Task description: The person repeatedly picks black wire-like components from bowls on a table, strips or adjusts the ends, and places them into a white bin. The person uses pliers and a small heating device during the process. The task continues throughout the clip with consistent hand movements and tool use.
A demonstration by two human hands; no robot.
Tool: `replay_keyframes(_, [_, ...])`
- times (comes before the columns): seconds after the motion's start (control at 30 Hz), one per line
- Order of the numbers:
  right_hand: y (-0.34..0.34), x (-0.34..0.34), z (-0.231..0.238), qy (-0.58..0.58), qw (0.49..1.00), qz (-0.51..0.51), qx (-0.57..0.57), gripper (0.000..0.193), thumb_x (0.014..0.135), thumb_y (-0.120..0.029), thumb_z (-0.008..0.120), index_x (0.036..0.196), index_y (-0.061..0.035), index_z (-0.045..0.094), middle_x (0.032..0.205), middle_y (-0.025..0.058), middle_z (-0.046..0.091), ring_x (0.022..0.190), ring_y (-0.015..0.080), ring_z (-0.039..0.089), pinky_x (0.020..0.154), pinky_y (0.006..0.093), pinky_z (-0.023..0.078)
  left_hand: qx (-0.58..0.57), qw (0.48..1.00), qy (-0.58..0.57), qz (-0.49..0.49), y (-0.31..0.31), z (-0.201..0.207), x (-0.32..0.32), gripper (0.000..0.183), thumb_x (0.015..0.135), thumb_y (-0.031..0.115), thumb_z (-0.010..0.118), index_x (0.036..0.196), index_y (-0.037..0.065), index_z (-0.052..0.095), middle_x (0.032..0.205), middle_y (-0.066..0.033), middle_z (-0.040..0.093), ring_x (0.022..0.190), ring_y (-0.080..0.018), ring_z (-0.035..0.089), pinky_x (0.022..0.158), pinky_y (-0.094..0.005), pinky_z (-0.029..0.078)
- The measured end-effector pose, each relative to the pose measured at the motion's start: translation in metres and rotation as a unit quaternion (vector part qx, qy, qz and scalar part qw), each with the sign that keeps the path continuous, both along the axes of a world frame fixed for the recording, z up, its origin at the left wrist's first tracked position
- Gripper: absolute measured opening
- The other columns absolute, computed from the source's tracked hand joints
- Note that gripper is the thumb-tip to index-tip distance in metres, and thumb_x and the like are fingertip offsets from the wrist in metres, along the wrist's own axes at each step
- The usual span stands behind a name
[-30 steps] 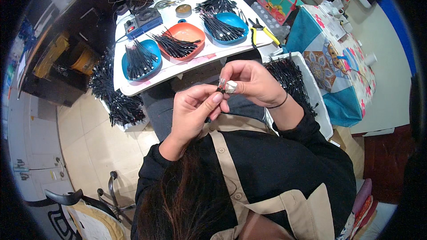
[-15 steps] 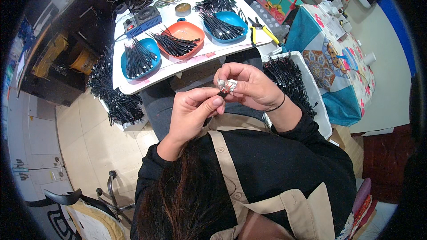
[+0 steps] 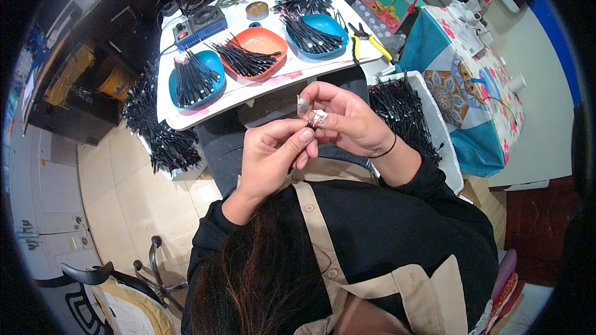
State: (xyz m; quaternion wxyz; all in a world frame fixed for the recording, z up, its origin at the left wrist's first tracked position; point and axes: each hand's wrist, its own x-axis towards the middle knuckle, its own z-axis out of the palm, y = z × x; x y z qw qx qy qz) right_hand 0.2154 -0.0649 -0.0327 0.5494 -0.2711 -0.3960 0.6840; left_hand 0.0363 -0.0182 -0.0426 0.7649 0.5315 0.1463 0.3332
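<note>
Two blue dishes (image 3: 324,23) and one orange dish (image 3: 257,37) hold black cables (image 3: 191,82).

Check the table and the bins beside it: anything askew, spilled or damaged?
I see no damage. On the left, black cables hang over the rim of their white bin, which looks overfull. The yellow-handled pliers lie spread at the right edge of the table and might get knocked off.

Left hand (image 3: 269,151), right hand (image 3: 349,123), black cable (image 3: 311,126) between
</note>
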Motion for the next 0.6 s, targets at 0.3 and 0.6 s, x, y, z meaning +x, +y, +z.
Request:
replay_keyframes(0.3, [0.0019, -0.0003, -0.0029, 0.017, 0.999, -0.001, -0.033, 0.035, 0.093, -0.021, 0.061, 0.120, -0.0048, 0.046, 0.106, 0.0038, 0.054, 0.086, 0.0103, 0.060, 0.075, 0.0249, 0.051, -0.012, 1.000, 0.007, -0.011, 0.0052, -0.0027, 0.0001, 0.016, 0.094, 0.007, 0.058, 0.102, -0.005, 0.065, 0.075, -0.0048, 0.064, 0.059, -0.0030, 0.049, 0.051, -0.0152, 0.036])
replay_keyframes(0.6, [0.0071, -0.0053, -0.0035, -0.087, 0.992, -0.071, 0.057, 0.031, 0.096, -0.027, 0.055, 0.117, -0.0056, 0.047, 0.100, 0.0035, 0.051, 0.085, 0.0079, 0.052, 0.069, 0.0214, 0.045, -0.001, 0.999, 0.033, 0.022, 0.0053, 0.0014, -0.0007, 0.016, 0.093, 0.008, 0.060, 0.100, -0.004, 0.067, 0.073, -0.0015, 0.062, 0.062, -0.0024, 0.051, 0.053, -0.0152, 0.037])
